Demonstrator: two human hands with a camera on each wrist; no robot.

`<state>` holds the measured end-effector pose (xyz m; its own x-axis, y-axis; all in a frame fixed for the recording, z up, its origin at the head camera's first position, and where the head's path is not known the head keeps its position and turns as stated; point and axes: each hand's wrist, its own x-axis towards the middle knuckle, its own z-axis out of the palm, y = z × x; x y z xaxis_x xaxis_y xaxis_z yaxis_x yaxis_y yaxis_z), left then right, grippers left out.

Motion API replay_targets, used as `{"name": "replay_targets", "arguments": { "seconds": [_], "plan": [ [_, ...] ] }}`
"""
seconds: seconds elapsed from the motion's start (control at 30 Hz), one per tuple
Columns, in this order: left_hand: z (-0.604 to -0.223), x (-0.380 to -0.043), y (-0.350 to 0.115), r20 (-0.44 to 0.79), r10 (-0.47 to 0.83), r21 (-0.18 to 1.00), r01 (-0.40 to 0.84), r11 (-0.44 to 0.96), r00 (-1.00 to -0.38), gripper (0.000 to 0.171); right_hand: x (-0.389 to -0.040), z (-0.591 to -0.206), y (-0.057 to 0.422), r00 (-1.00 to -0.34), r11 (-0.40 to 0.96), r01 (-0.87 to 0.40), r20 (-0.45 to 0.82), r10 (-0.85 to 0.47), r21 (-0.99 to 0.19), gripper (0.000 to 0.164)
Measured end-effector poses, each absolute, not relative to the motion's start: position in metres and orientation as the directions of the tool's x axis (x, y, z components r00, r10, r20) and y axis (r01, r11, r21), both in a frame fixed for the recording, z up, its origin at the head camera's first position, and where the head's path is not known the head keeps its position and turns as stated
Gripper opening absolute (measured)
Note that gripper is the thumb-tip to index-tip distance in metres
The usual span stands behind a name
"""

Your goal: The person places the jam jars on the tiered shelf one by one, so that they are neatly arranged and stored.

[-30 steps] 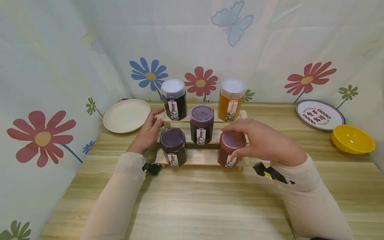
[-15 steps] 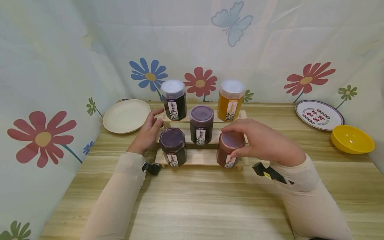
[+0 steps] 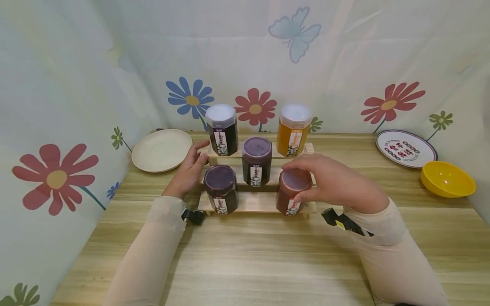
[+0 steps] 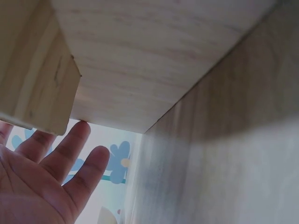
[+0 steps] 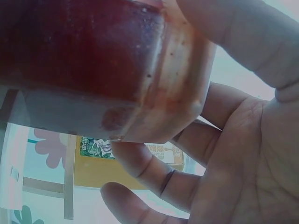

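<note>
My right hand (image 3: 337, 180) grips the lid of a reddish-brown jar (image 3: 289, 199) at the right of the lowest step, thumb in front and fingers behind. The right wrist view shows this jar (image 5: 84, 60) close up, lying across the frame. A three-step wooden stand (image 3: 258, 202) carries the jars. My left hand (image 3: 187, 174) lies at the stand's left end, with its fingers (image 4: 74, 144) fairly straight beside the wood. On the lowest step's left is a dark jar (image 3: 221, 191). A purple-lidded jar (image 3: 257, 163) occupies the middle step.
A white-lidded dark jar (image 3: 222, 131) and an orange-yellow jar (image 3: 294, 131) stand on the top step. At the left lies a cream plate (image 3: 161, 151). A patterned white plate (image 3: 405, 148) and a yellow bowl (image 3: 448, 180) are at the right. A flowered curtain (image 3: 222, 51) hangs behind.
Everything sits slightly lower in the head view than before. Both hands keep their places at the reddish-brown jar and the stand, and the jars stay where they were.
</note>
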<state>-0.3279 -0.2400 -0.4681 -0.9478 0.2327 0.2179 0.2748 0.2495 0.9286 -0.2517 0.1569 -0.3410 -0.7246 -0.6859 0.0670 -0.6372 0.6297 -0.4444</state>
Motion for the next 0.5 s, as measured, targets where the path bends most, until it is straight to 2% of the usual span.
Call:
{"name": "replay_targets", "arguments": {
  "seconds": [0.27,0.4,0.5],
  "plan": [
    [-0.477,-0.329,-0.244,0.157,0.219,0.940,0.214,0.265,-0.963,0.053,-0.255,-0.348,0.159,-0.730,0.627,-0.639,0.097,-0.676,-0.445,0.072],
    [-0.483,-0.320,-0.249,0.121,0.209,0.942,0.178,0.284,-0.970,0.057,-0.252,-0.352,0.168,-0.777,0.647,-0.594,0.134,-0.615,-0.478,0.073],
    [-0.487,-0.309,-0.256,0.138,0.199,0.937,0.193,0.292,-0.970,0.058,-0.248,-0.357,0.183,-0.828,0.668,-0.533,0.157,-0.539,-0.519,0.072]
  ]
}}
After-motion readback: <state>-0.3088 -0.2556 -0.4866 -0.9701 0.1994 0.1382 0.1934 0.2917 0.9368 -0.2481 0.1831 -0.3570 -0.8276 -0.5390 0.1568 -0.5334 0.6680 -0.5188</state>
